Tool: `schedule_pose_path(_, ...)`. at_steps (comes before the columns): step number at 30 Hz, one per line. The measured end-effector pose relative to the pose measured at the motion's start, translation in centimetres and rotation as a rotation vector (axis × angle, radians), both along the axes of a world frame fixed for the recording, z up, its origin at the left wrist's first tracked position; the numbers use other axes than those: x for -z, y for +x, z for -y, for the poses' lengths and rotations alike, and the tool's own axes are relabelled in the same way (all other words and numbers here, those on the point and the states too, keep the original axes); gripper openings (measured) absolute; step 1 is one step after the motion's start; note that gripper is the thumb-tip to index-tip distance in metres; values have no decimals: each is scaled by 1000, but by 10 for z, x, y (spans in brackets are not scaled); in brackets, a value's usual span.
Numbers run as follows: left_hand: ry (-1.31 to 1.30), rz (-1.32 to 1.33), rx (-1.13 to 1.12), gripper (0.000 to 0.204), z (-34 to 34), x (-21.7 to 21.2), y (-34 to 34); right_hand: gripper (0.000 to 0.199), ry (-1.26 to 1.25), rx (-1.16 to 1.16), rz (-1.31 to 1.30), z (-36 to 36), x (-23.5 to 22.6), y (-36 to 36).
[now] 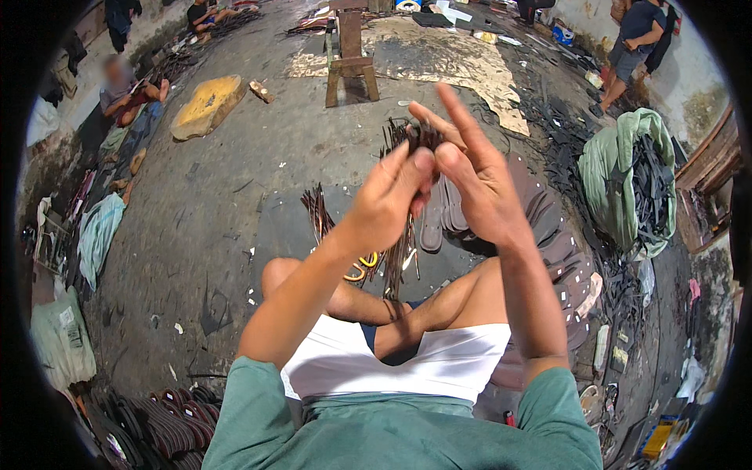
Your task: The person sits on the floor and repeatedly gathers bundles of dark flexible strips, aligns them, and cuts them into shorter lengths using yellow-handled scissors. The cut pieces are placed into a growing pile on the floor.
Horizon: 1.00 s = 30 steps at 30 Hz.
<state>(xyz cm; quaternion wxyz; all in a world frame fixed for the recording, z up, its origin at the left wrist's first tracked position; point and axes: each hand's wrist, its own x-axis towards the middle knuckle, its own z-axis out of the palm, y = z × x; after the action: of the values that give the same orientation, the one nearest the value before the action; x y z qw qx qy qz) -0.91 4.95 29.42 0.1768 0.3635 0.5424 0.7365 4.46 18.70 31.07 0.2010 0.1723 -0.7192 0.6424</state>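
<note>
Raised above my crossed legs, my left hand (pixel 392 192) is closed, its thumb and fingers pinching a small dark brown piece (pixel 424 135) whose exact shape is blurred. Close beside it is my right hand (pixel 482 180), its index finger stretched far out and its thumb near the left thumb. Whether the right fingertips touch the dark piece I cannot tell. Beneath the hands, a bundle of thin brown strips (pixel 398 262) lies on a dark mat, partly hidden by them. Another strip bundle (pixel 317 213) and yellow-handled scissors (pixel 356 272) lie to the left. Brown shoe soles (pixel 431 229) spread out on the right.
A wooden stand (pixel 351 66) is ahead, with a yellow-topped block (pixel 207 106) to its left. At right stands a green sack (pixel 619 180) of dark scraps. Piled soles (pixel 168 419) lie behind left. Other people sit or stand along the walls.
</note>
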Motion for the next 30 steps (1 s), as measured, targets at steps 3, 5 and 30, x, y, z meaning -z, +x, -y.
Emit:
schedule_pose_path(3, 169, 118, 3, 37, -6, -34, -12, 55, -22, 16, 1, 22, 59, -13)
schedule_pose_path(5, 239, 102, -69, 36, -7, -52, -33, 43, -22, -75, 278, 42, 76, -1)
schedule_pose_path(30, -353, -632, -379, 23, 75, -22, -69, 28, 1270, -208, 451, -3, 21, 67)
